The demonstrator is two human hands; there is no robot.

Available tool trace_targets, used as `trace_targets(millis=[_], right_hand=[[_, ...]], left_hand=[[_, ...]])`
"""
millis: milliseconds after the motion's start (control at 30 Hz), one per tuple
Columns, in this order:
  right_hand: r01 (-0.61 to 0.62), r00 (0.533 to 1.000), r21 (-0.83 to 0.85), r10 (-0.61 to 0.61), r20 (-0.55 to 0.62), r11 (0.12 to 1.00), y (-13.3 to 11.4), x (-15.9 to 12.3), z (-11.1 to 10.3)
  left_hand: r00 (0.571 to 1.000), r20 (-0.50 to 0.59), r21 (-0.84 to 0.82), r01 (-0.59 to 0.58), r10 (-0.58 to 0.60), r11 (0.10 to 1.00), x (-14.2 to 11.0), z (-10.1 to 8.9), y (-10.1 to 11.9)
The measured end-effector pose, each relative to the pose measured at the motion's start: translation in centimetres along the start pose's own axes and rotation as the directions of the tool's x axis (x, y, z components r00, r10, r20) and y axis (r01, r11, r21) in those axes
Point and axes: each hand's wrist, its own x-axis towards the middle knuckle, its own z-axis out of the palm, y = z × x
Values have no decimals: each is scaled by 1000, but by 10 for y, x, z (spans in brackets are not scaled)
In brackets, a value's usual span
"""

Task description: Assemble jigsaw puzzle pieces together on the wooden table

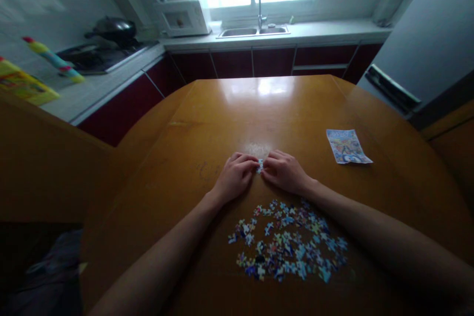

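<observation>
Between my two hands, a few light-coloured puzzle pieces lie on the wooden table, partly hidden by my fingers. My left hand grips them from the left side with its fingertips. From the right, my right hand has its fingers curled and closed on the same small pieces. I cannot tell whether the pieces are joined. Closer to me, a loose spread of many-coloured jigsaw pieces covers part of the table between my forearms.
A creased picture sheet lies to the right on the table. Beyond the table are a counter with a sink, a microwave and a stove with a dark wok. A fridge stands at the right.
</observation>
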Motion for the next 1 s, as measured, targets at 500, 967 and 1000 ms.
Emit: trace_targets(millis=[500, 967, 1000], right_hand=[[-147, 989, -61, 146, -16, 987, -9, 2, 4], [-133, 991, -35, 133, -20, 990, -7, 1, 6], [-133, 991, -34, 133, -19, 990, -7, 1, 6]], left_hand=[[1000, 4, -3, -4, 4, 1000, 1, 0, 0], [1000, 30, 19, -7, 6, 1000, 1, -1, 0], [999, 33, 21, -11, 10, 1000, 1, -1, 0]])
